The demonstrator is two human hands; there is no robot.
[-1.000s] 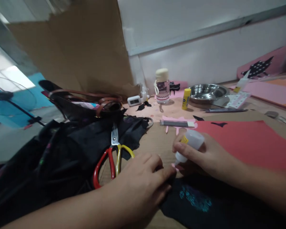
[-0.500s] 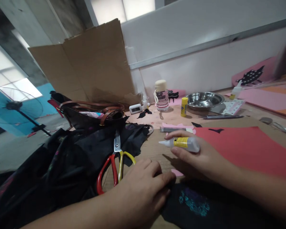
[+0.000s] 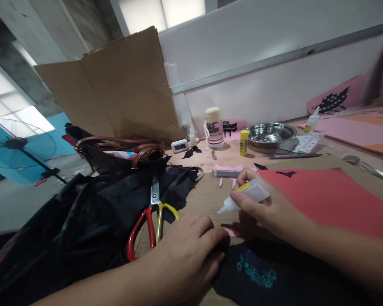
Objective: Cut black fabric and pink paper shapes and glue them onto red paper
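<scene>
My right hand (image 3: pixel 270 212) is closed round a small white glue bottle (image 3: pixel 247 194) with a yellow label, its nozzle tilted down and to the left above the table. My left hand (image 3: pixel 188 257) lies flat, fingers together, pressing on a small pink paper piece (image 3: pixel 231 232) at the edge of a black sheet (image 3: pixel 274 276) that bears a teal glitter patch (image 3: pixel 257 270). Red-and-yellow-handled scissors (image 3: pixel 151 216) lie just left of my left hand on black cloth.
A red paper sheet (image 3: pixel 325 195) lies to the right. Further back stand a steel bowl (image 3: pixel 270 134), a yellow glue stick (image 3: pixel 244 143), a capped bottle (image 3: pixel 213 127) and a small clock (image 3: pixel 179 146). A brown-strapped bag (image 3: pixel 121 153) and cardboard (image 3: pixel 115 89) fill the left.
A second ago the bottle's nozzle touched the pink piece; it rose and lay level, and now tips down again. My left hand has stayed put.
</scene>
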